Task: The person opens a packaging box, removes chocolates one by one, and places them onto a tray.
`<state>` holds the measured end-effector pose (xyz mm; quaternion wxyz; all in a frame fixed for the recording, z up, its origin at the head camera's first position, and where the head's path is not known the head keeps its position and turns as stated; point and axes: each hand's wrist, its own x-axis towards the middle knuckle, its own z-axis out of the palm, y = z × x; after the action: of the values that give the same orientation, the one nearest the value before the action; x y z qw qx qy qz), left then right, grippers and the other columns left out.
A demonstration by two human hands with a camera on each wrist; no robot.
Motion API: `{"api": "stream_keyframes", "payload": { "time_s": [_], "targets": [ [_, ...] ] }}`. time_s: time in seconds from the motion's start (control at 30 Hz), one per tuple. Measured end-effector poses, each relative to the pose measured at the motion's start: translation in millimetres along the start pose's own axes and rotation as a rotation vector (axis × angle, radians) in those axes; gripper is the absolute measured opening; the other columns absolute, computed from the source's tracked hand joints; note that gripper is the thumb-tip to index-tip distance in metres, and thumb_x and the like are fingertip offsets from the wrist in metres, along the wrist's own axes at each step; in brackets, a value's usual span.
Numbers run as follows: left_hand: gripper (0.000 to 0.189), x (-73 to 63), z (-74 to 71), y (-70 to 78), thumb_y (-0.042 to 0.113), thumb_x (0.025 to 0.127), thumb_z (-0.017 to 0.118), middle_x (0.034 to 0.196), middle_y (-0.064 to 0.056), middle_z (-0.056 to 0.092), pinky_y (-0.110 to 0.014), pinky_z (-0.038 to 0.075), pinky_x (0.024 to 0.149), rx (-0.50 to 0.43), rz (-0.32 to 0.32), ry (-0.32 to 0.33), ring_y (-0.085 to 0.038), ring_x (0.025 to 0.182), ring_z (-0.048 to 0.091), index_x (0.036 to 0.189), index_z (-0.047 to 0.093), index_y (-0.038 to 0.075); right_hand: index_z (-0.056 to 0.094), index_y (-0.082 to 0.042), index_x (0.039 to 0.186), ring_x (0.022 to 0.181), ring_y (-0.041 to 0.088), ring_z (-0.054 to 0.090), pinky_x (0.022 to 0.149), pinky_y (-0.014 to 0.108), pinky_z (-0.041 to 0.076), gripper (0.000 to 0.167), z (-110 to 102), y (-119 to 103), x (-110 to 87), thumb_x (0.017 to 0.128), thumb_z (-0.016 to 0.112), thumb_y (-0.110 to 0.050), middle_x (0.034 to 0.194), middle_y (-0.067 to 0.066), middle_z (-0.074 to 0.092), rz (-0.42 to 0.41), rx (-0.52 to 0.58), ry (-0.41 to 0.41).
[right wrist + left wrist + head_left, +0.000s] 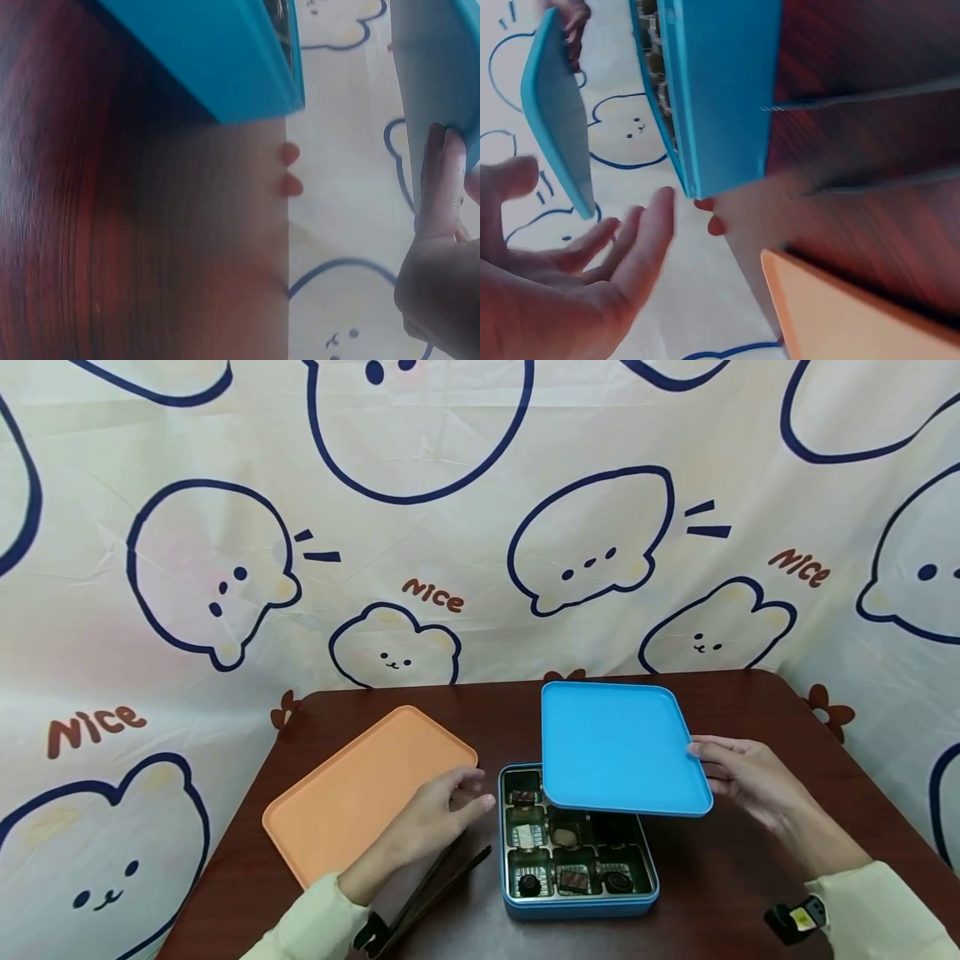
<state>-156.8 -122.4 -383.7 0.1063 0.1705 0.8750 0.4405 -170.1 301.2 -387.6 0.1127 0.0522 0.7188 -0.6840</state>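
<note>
My right hand (757, 781) pinches the right edge of a flat blue lid (622, 747), held tilted over the back of a blue box (577, 906). The lid hides the box's back right part. Inside are several compartments with small wrapped pieces, some dark and one pale (525, 835). In the right wrist view, fingers (446, 180) lie against the lid's underside. My left hand (431, 818) hovers just left of the box with fingers loosely spread, holding nothing. Two long thin dark prongs (442, 893) extend beside the left wrist.
An orange lid-like panel (367, 793) lies slanted on the dark wooden table (720, 893), left of the box. Behind the table hangs a pale cloth (465, 552) printed with cartoon bears. A small black device (795, 920) sits on the right wrist.
</note>
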Motion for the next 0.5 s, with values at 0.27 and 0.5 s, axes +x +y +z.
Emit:
{"api": "stream_keyframes", "payload": {
  "time_s": [0.27, 0.5],
  "targets": [
    [0.080, -6.8, 3.5, -9.0, 0.047, 0.093, 0.067, 0.145, -0.019, 0.044, -0.056, 0.043, 0.100, 0.297, -0.038, -0.059, -0.034, 0.131, 0.047, 0.154, 0.035, 0.007, 0.029, 0.010, 0.150, 0.091, 0.010, 0.072, 0.080, 0.037, 0.058, 0.075, -26.7, 9.8, 5.7, 0.098, 0.063, -0.032, 0.099, -0.016, 0.069, 0.013, 0.019, 0.051],
    [0.071, -16.2, 3.0, -16.0, 0.025, 0.095, 0.067, 0.145, -0.020, 0.042, -0.054, 0.043, 0.099, 0.446, -0.063, -0.119, -0.036, 0.131, 0.044, 0.153, 0.033, 0.002, 0.055, -0.013, 0.136, 0.088, 0.008, 0.071, 0.078, 0.034, 0.059, 0.044, -47.3, 19.4, 13.7, 0.097, 0.065, -0.031, 0.096, -0.017, 0.068, 0.037, 0.082, 0.079]
  ]
}}
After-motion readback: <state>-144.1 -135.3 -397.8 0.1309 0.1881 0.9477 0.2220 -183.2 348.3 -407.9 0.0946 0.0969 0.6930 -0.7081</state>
